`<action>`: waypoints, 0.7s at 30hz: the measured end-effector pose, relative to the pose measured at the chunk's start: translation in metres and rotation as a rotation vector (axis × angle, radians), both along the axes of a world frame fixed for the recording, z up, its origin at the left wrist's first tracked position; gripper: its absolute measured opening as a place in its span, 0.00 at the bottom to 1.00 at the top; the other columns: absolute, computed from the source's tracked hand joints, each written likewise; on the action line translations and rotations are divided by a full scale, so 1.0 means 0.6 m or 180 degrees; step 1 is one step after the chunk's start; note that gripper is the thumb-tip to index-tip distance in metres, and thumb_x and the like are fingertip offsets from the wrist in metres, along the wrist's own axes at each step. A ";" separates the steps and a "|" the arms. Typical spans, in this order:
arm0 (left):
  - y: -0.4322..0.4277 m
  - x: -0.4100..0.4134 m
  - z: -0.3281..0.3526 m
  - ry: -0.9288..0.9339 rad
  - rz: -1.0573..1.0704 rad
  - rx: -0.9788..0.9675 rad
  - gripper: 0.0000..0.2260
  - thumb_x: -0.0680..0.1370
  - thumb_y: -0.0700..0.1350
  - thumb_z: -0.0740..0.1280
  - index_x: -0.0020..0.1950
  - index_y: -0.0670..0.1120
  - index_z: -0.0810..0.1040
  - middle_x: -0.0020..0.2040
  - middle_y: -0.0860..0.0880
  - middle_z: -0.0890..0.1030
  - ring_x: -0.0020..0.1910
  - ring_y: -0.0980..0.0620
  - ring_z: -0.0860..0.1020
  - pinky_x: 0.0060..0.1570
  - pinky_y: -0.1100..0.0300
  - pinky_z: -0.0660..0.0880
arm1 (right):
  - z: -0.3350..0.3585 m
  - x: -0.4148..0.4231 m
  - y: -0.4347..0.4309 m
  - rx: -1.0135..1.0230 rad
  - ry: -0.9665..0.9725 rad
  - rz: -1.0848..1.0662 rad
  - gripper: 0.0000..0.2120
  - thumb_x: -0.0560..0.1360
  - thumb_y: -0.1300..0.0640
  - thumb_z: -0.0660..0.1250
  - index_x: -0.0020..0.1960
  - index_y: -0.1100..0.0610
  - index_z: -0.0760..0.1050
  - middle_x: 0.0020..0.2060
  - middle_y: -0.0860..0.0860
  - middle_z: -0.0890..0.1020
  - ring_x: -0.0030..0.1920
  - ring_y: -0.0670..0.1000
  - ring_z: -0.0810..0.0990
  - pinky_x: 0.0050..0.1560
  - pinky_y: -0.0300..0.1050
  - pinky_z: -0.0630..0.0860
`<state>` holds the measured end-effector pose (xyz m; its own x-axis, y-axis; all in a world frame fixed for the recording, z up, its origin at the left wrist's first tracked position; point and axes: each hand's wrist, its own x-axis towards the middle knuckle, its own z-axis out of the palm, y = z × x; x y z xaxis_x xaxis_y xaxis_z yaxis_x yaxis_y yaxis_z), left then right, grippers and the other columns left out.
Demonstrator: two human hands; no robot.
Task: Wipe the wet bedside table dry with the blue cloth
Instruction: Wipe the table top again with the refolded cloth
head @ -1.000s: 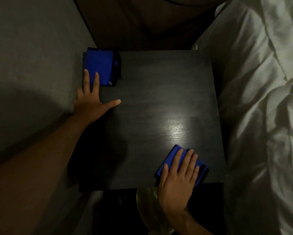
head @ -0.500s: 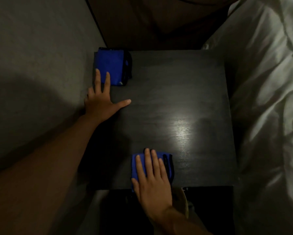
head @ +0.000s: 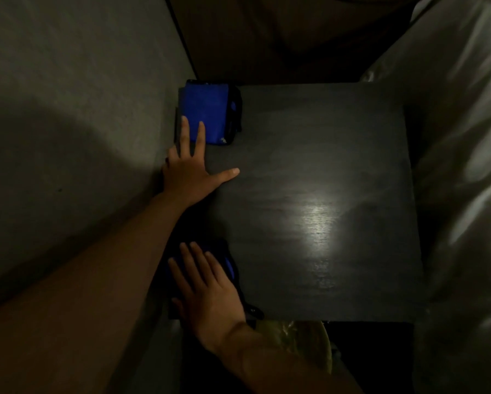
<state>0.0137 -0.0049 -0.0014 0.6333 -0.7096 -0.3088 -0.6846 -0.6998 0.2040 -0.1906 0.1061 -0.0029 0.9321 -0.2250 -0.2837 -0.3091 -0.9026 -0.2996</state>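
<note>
The square dark wooden desk (head: pixel 309 172) looks smooth, with fine grain and a shiny patch of light. The folded blue cloth (head: pixel 205 113) on it looks soft and dull. The white bed sheet (head: pixel 460 137) is wrinkled and a bit shiny.

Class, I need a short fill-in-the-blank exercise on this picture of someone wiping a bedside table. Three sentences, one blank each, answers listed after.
1. The right hand presses flat on a cloth at the table's near-____ corner.
2. The left hand has two fingers resting on a folded ____ item at the far-left corner.
3. White bedding lies to the ____ of the dark bedside table.

Missing words: left; blue; right
</note>
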 end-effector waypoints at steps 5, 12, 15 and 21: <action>-0.001 0.004 -0.004 0.0132 -0.0007 -0.0039 0.49 0.67 0.76 0.58 0.75 0.61 0.31 0.77 0.51 0.30 0.73 0.34 0.55 0.68 0.37 0.63 | -0.008 0.053 -0.033 -0.0114 -0.0081 0.0302 0.30 0.83 0.42 0.46 0.82 0.52 0.52 0.82 0.53 0.54 0.82 0.55 0.49 0.79 0.52 0.39; -0.004 0.011 -0.008 0.0423 0.0249 -0.0629 0.30 0.78 0.61 0.52 0.78 0.60 0.45 0.80 0.53 0.39 0.75 0.39 0.55 0.71 0.42 0.59 | -0.015 0.091 -0.092 -0.0023 -0.0242 0.0420 0.28 0.84 0.41 0.50 0.81 0.50 0.56 0.81 0.52 0.59 0.81 0.54 0.52 0.80 0.52 0.37; -0.001 0.018 -0.015 0.0242 0.0158 -0.0478 0.26 0.80 0.55 0.47 0.79 0.55 0.51 0.80 0.51 0.40 0.77 0.41 0.53 0.70 0.43 0.61 | -0.012 0.097 -0.128 -0.0201 -0.0153 0.0196 0.26 0.83 0.43 0.49 0.80 0.49 0.61 0.80 0.51 0.63 0.81 0.54 0.55 0.79 0.58 0.39; 0.000 0.009 -0.007 0.0359 0.0450 -0.0679 0.26 0.79 0.58 0.43 0.77 0.59 0.53 0.80 0.54 0.44 0.77 0.47 0.53 0.71 0.42 0.61 | 0.008 0.104 -0.228 -0.0281 -0.0240 -0.0472 0.28 0.82 0.48 0.52 0.81 0.52 0.59 0.82 0.54 0.56 0.82 0.54 0.50 0.79 0.63 0.41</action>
<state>0.0193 -0.0048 -0.0057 0.7009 -0.6731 -0.2361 -0.5477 -0.7198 0.4264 -0.1283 -0.0308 0.0018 0.9048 -0.3826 -0.1872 -0.4204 -0.8726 -0.2485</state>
